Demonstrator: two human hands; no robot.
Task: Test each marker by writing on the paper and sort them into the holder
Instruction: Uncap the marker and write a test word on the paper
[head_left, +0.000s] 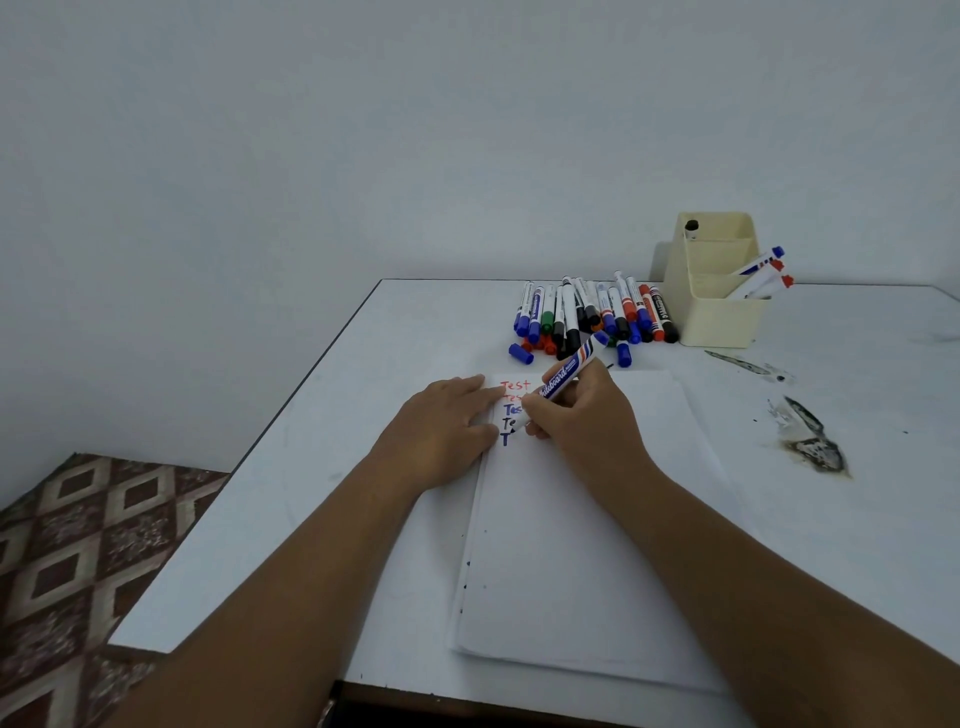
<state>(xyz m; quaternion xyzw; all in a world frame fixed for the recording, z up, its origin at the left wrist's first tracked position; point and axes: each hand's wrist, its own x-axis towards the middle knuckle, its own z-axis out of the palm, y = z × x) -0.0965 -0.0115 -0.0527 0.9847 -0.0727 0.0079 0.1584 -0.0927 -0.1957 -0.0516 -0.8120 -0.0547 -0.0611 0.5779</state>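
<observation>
A white sheet of paper (582, 530) lies on the white table (322, 467), with "Test" written several times in red and blue near its top left corner. My right hand (587, 415) grips a blue whiteboard marker (563, 376), tip down on the paper at a fresh blue "T". My left hand (441, 431) rests flat on the paper's left edge, fingers straight. A pile of capped markers (592, 314) in blue, black, red and green lies behind the paper. The cream holder (719, 317) at the back right holds a black marker in its rear slot and three markers (761, 273) in front.
A loose blue cap (521, 353) and another blue cap (624, 355) lie in front of the pile. Dark ink stains (810, 436) mark the table on the right. The table's left edge drops to a patterned floor (72, 561). A plain wall stands behind.
</observation>
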